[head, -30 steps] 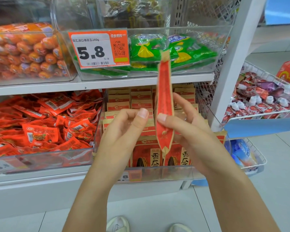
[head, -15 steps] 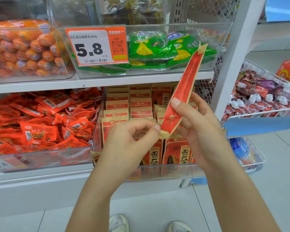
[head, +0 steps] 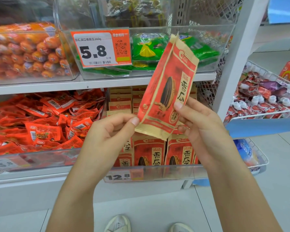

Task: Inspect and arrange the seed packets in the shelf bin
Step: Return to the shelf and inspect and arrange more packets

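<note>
Right hand: fingers pinch sunflower seed packet at its lower right edge.
Left hand: curled fingers pinch its bottom left corner.
Shelf bin: below the fingers.

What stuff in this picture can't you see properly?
- Back of the held seed packet: head view, it faces away.
- Its lower right corner: covered by the right hand.
- Seed packets in the shelf bin: partly hidden by both hands and the held packet.
- Dark snacks in the top bin: blurred, cut off by the top edge.
- Lower-left price tag: blurred, cut by the left edge.
</note>
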Demonstrator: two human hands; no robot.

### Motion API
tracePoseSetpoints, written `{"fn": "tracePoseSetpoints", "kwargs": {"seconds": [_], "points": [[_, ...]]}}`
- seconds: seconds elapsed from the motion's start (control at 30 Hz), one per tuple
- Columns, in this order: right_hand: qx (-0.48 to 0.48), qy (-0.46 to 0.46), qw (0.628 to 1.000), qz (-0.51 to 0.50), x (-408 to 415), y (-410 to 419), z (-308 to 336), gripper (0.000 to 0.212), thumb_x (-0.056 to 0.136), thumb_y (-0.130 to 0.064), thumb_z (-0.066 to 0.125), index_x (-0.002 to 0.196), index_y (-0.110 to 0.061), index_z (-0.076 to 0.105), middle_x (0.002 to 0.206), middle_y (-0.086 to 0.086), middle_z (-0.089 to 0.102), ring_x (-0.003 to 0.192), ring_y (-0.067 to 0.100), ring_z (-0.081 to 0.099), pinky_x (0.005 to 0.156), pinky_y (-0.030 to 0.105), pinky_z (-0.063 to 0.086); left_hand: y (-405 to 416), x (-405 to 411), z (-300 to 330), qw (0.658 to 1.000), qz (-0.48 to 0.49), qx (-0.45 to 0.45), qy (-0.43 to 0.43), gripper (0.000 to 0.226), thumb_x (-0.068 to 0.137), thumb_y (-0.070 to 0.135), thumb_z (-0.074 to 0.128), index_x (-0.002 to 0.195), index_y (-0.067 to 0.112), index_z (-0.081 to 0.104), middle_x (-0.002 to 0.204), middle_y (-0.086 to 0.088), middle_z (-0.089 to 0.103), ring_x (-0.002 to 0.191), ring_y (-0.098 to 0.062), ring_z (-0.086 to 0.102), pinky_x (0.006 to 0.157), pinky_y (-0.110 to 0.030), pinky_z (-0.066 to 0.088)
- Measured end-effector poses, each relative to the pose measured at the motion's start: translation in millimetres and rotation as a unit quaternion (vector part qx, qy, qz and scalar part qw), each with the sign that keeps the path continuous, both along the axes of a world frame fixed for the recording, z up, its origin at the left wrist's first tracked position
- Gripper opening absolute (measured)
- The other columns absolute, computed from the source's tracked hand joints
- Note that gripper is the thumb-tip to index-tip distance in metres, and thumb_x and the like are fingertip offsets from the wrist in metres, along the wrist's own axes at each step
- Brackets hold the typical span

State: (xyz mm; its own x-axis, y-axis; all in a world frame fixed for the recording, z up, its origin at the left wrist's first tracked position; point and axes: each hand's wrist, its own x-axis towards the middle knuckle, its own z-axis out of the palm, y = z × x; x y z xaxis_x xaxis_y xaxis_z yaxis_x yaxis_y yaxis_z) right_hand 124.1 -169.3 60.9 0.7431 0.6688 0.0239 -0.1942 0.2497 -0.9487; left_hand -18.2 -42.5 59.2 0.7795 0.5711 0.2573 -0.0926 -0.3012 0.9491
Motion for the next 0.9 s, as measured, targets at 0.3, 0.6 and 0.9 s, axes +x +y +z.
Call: {"fn": "tracePoseSetpoints", "kwargs": {"seconds": [0.3, 0.6, 0.9], "points": [[-0.004, -0.123, 0.992, -0.002, -12.8, 28.2, 3.4, 0.037, 0.075, -0.019, 0.073, 0.110, -0.016, 0.063, 0.094, -0.002, 0.076, 0.080, 0.005, 0.070, 0.063, 0.012, 0.050, 22.7, -20.7, -7.0, 0.998, 0.056, -0.011, 0.041, 0.023, 0.086, 0.042, 0.066, 0.097, 0.022, 0.071, 0.089, 0.005, 0.077, 0.084, -0.012, 0.073, 0.086, -0.037, 0.053], [-0.026, -0.299, 0.953, 0.033, -21.8, 58.8, 10.0, 0.014, 0.087, -0.017, 0.069, 0.092, -0.030, 0.068, 0.091, -0.020, 0.074, 0.088, 0.000, 0.069, 0.077, 0.019, 0.056, 62.1, -44.2, -34.1, 0.961, 0.195, 0.151, 0.123, 0.024, 0.081, 0.049, 0.066, 0.101, 0.037, 0.072, 0.097, 0.026, 0.070, 0.097, 0.010, 0.061, 0.081, -0.012, 0.044], [-0.087, -0.306, 0.948, 0.003, -11.4, 75.3, -3.0, 0.013, 0.090, -0.019, 0.067, 0.094, -0.030, 0.069, 0.093, -0.010, 0.076, 0.091, 0.009, 0.071, 0.086, 0.039, 0.058, 63.7, -52.3, -35.6, 0.960, 0.048, 0.064, 0.270, 0.067, 0.077, 0.077, 0.051, 0.138, 0.049, 0.045, 0.131, 0.027, 0.056, 0.121, 0.004, 0.052, 0.109, -0.033, 0.040]]}}
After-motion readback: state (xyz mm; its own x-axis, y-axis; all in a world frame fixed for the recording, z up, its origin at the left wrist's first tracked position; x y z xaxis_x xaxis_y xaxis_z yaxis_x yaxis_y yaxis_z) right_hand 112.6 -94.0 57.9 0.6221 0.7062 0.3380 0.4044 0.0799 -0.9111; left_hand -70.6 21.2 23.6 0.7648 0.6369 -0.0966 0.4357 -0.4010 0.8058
